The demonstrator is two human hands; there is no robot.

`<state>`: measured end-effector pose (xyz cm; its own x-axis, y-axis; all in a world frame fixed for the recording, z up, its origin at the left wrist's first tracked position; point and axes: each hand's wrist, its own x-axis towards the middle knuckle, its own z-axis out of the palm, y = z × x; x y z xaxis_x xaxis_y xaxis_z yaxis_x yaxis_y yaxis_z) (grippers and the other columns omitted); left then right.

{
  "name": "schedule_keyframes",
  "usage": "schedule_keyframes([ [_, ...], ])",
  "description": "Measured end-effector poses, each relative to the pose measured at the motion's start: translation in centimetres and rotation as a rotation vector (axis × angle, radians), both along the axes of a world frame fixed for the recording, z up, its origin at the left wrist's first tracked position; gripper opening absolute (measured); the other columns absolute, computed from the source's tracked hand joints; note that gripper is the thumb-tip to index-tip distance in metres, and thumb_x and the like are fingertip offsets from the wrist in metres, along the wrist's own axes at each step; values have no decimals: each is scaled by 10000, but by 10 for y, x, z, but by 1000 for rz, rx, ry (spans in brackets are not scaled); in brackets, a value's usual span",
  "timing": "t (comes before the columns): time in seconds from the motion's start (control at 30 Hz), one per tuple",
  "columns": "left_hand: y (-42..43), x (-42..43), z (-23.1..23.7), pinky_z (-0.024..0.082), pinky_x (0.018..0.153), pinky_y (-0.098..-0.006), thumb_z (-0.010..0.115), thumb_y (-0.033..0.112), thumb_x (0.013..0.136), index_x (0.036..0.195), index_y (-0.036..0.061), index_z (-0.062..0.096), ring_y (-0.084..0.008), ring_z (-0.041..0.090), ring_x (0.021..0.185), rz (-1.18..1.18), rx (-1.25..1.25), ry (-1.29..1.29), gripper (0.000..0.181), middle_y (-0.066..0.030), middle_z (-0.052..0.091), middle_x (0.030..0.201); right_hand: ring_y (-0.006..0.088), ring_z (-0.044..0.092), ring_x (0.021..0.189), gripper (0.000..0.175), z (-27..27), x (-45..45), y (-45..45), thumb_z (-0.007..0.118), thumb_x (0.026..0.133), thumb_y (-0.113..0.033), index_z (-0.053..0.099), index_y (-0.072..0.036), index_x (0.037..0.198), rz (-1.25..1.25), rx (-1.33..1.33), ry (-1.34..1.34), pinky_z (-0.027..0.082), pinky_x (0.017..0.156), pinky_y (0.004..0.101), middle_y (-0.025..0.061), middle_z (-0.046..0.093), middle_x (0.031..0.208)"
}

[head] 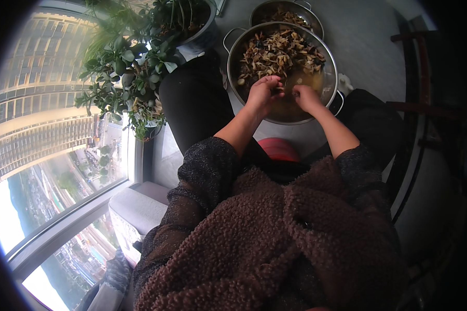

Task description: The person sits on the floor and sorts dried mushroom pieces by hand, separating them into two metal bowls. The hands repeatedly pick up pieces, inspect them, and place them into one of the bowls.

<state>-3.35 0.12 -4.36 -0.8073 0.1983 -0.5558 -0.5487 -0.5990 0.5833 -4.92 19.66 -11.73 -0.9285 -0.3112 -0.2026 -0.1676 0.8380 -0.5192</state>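
A wide stainless-steel basin [333,66] with loop handles stands between my knees, holding cloudy brownish water [286,112]. Heaped in its far half are many wet brown and tan pieces that look like cut mushrooms [282,50]. Over the near part of the water, my left hand [264,93] is half curled, with a small brown piece [279,89] held at its fingers. My right hand [308,98] is just to its right, above the water, fingers bent inward. Something dark shows at its fingertips, too small to make out.
Behind the basin sits a second steel basin [320,27] with similar pieces. Potted plants [128,66] crowd the left, by a window [74,202]. A red round object [279,149] is below the basin, between my legs. Dark red wooden bars [424,70] stand at right.
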Motion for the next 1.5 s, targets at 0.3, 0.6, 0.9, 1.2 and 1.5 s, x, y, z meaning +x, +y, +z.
schedule_keyframes([
  [0.3,2,1,4,473,714,-337,534,147,898,919,52,582,-180,562,772,-22,-78,-8,108,-55,588,823,129,627,841,224,49,-28,23,425,932,-88,538,-52,1122,-365,-744,-671,493,729,261,61,646,960],
  [0.6,1,2,-5,492,698,-306,496,90,904,982,19,592,-172,581,772,-112,-116,17,142,-71,603,852,120,617,846,243,87,-23,13,495,906,-68,527,-58,1147,-262,-870,-596,473,744,235,42,632,954],
  [0.9,4,4,4,504,711,-292,493,146,930,1029,34,587,-160,596,820,-172,-71,5,176,-64,615,893,91,594,772,194,102,-17,-8,546,866,-21,572,-23,1058,-75,-850,-333,474,710,223,16,601,836],
  [1.2,4,6,11,493,740,-291,516,240,935,984,69,589,-139,580,873,-184,0,41,192,-24,610,929,126,603,687,155,111,-9,-17,468,883,-2,591,23,974,-82,-744,-207,496,642,253,76,633,824],
  [1.5,6,4,2,485,682,-248,616,137,872,965,68,580,-122,593,783,-234,-158,249,121,-31,621,894,137,611,681,172,121,-7,-22,453,870,-7,577,28,982,-112,-693,-312,501,617,266,97,633,808],
])
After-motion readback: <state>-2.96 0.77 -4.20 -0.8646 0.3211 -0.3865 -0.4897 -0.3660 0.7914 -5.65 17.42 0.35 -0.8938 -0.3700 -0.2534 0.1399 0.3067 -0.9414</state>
